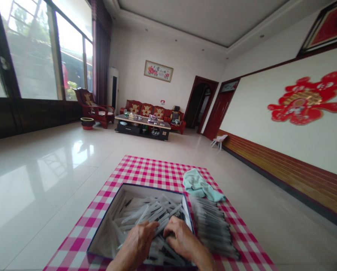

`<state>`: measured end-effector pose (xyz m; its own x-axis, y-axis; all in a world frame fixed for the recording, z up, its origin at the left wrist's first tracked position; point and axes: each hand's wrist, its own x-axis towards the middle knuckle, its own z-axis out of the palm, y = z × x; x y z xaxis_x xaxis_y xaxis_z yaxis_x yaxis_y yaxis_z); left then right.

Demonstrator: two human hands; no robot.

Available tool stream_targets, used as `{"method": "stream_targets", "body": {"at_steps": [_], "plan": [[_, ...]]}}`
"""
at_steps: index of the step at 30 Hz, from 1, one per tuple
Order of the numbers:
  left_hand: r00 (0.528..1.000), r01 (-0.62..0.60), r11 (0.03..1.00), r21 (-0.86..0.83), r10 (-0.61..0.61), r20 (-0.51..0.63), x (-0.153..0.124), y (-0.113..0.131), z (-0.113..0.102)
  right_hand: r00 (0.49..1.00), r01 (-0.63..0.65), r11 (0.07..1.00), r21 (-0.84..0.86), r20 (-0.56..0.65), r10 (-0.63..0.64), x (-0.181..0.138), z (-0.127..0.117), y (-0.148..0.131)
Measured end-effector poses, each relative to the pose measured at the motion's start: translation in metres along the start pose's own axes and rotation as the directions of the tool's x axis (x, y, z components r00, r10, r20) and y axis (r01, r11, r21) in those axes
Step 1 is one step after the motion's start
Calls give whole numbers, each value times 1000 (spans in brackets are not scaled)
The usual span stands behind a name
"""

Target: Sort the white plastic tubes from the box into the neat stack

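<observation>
A shallow box (103,239) with a dark blue rim and white inside holds many loose, slim, translucent plastic tubes (137,215), some with dark parts. My left hand (138,241) is over the middle of the box, its fingers curled closed among the tubes. Beside it, my right hand (182,237) reaches in over the box's right side, fingers bent inward and closed. Whatever sits in the fingertips of either hand is hidden. To the right of the box lies a neat row of similar clear tubes (213,227) with black ends, partly blurred.
A pink-and-white checked cloth (154,169) covers the table. A mint-green rag (199,184) lies crumpled behind the row of tubes. Farther off across the tiled floor stand a low coffee table (141,120), a wooden sofa, an armchair (92,107) and a small pale chair (219,140).
</observation>
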<state>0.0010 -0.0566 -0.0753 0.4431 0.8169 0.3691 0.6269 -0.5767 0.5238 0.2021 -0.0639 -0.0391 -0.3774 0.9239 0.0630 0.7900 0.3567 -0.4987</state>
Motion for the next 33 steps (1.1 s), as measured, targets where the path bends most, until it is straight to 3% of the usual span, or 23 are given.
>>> {"method": "stream_targets", "body": {"at_steps": [4,10,16,24,27,33], "plan": [[1000,8,1000,-19,-8,-5,2,1,-1,994,-9,998,-57,107,15,-7,-3,8],[999,-16,1000,13,17,-47,0,-4,5,997,-23,989,-147,63,32,-10,-6,18],[991,-56,997,52,61,-120,-4,-8,9,990,-40,970,-238,125,71,-10,1,6],[977,-112,992,49,119,-175,-3,-14,14,991,-77,961,-265,84,102,-15,2,-6],[986,-88,996,27,91,-140,-3,-11,11,995,-84,978,-191,37,93,-12,-1,-7],[996,-75,997,-14,74,-56,0,-1,0,978,-56,983,174,-191,89,-1,-1,-13]]}}
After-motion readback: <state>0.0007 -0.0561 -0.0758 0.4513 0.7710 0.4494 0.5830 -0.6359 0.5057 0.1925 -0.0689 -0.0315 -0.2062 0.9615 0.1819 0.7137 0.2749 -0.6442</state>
